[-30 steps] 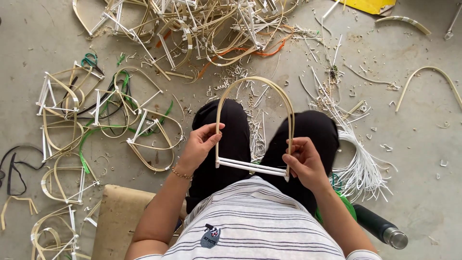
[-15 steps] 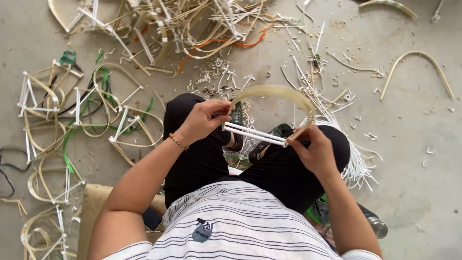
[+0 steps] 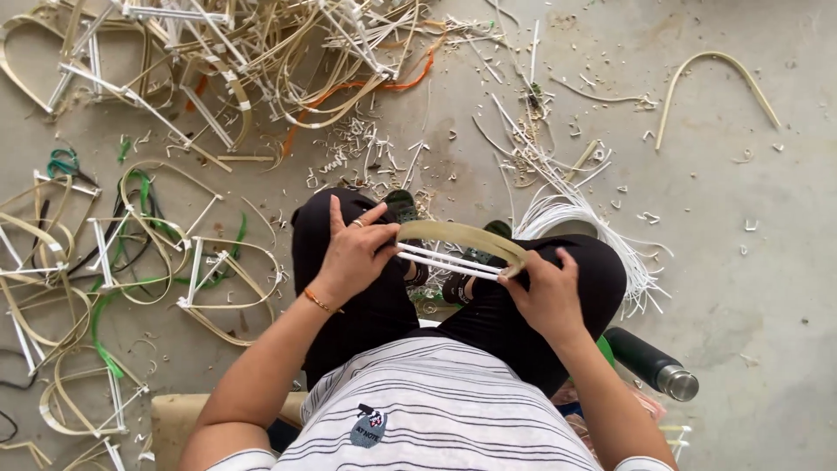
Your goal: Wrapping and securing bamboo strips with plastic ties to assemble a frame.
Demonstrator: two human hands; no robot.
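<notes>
Fingers of the left hand (image 3: 353, 253) pinch one end of a bent cane hoop (image 3: 462, 235), thumb under, index lifted; the right hand (image 3: 545, 292) closes round the other end, where the white crossbars (image 3: 449, 262) meet the hoop. Held flat over the knees at centre frame, the hoop appears braced between both grips so its ends stay put. Finished frames (image 3: 157, 253) lie at left on the floor (image 3: 767, 218), loose strips (image 3: 261, 52) fill the upper left, a dark bottle (image 3: 649, 362) lies lower right.
</notes>
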